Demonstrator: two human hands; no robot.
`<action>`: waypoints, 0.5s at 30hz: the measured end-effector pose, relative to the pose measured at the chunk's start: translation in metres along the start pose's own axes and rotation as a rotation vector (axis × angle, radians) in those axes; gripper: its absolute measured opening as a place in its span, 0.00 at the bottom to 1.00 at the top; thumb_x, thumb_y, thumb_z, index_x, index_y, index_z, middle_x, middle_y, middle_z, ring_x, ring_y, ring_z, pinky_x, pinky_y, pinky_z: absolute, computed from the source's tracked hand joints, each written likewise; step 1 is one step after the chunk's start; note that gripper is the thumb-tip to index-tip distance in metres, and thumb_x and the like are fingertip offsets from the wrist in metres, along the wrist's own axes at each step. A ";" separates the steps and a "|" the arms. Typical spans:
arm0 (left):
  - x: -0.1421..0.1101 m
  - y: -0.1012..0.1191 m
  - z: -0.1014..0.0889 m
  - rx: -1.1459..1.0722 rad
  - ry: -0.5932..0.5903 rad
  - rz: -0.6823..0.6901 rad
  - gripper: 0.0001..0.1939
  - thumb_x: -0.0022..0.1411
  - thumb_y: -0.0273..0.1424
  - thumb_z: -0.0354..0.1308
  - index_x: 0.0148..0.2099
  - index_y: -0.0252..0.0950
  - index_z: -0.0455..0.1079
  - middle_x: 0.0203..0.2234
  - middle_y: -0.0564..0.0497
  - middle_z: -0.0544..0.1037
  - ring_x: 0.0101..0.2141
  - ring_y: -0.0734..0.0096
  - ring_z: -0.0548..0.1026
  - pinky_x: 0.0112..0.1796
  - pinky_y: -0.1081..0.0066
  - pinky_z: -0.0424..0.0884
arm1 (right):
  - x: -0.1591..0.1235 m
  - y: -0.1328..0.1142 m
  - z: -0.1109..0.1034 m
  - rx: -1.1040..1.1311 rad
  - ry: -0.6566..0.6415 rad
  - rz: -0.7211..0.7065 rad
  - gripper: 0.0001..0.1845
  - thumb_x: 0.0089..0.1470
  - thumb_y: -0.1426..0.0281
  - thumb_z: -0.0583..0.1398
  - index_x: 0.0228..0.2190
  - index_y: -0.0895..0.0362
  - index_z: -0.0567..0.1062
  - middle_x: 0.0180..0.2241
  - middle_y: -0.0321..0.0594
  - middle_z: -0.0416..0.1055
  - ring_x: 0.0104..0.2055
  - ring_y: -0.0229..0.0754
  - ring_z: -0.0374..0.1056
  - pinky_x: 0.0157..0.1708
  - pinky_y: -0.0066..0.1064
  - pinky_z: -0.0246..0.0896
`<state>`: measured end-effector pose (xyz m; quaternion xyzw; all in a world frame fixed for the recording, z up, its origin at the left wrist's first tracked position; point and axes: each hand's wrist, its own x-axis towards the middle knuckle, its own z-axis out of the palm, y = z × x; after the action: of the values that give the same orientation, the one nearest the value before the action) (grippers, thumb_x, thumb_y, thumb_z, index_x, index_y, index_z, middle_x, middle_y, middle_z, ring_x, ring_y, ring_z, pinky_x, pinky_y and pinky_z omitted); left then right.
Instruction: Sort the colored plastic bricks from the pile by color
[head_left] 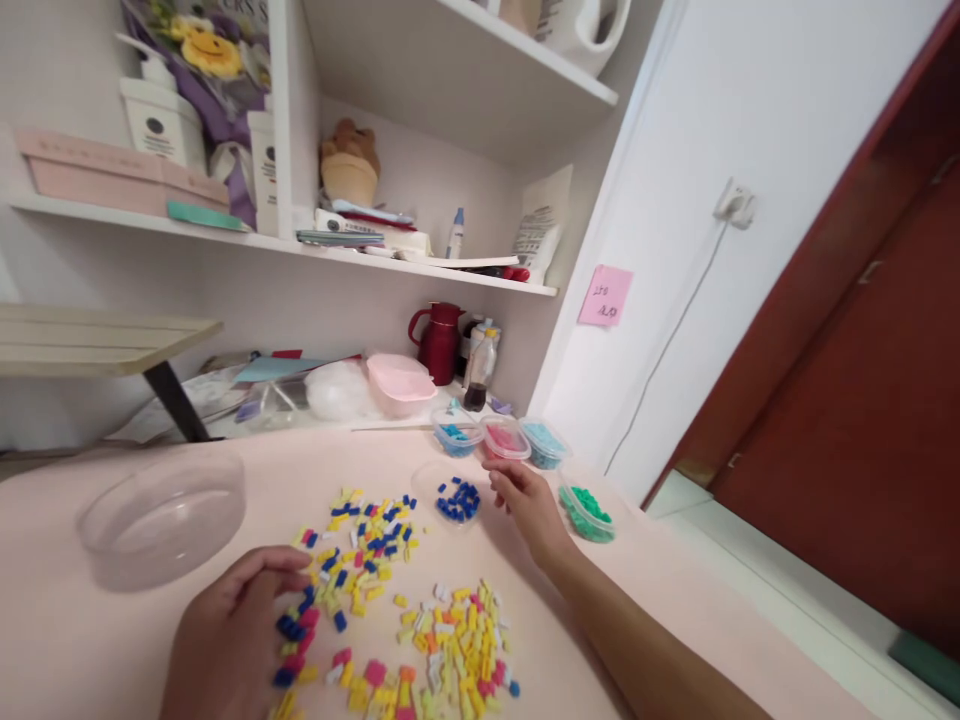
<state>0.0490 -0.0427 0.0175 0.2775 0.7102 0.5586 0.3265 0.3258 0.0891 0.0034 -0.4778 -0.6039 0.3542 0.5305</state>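
Observation:
Small plastic bricks (pixel 375 560) in yellow, blue, pink and white lie scattered over the pale pink table (pixel 90 640). My left hand (pixel 232 630) rests at the pile's near left edge, fingers curled over several blue and pink bricks. My right hand (pixel 525 500) reaches out to the far right, fingers bent together beside a shallow clear dish of dark blue bricks (pixel 456 498). Whether it pinches a brick is hidden. Just beyond stand clear tubs of blue (pixel 457 434), pink (pixel 505 438) and light blue bricks (pixel 545 441). A tub of green bricks (pixel 587 510) sits to its right.
A large empty clear bowl (pixel 161 515) stands at the far left of the table. Behind are a pink lidded box (pixel 400 383), a red jug (pixel 439 340), bottles and cluttered wall shelves. A red-brown door (pixel 862 400) is to the right.

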 end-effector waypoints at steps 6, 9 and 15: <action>0.006 -0.002 -0.004 0.027 -0.007 0.040 0.08 0.51 0.32 0.54 0.31 0.40 0.74 0.28 0.49 0.81 0.36 0.60 0.79 0.31 0.68 0.71 | -0.001 0.004 -0.013 0.032 0.030 0.013 0.18 0.52 0.57 0.59 0.36 0.59 0.76 0.25 0.34 0.66 0.24 0.37 0.63 0.26 0.29 0.58; 0.010 -0.006 -0.005 0.026 -0.006 0.072 0.08 0.51 0.33 0.54 0.31 0.41 0.75 0.28 0.50 0.82 0.37 0.57 0.79 0.38 0.63 0.72 | -0.004 0.008 -0.013 -0.028 -0.008 -0.003 0.14 0.53 0.64 0.55 0.37 0.59 0.76 0.26 0.35 0.68 0.26 0.38 0.64 0.28 0.30 0.60; 0.011 -0.011 -0.004 -0.022 -0.010 0.065 0.06 0.52 0.33 0.56 0.30 0.42 0.75 0.27 0.51 0.82 0.35 0.59 0.80 0.36 0.63 0.74 | -0.013 0.007 -0.005 -0.333 -0.127 -0.146 0.20 0.43 0.82 0.51 0.32 0.55 0.79 0.33 0.39 0.69 0.36 0.41 0.66 0.40 0.33 0.62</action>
<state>0.0393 -0.0394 0.0056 0.2996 0.6930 0.5754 0.3146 0.3316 0.0783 -0.0064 -0.4907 -0.7194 0.2397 0.4293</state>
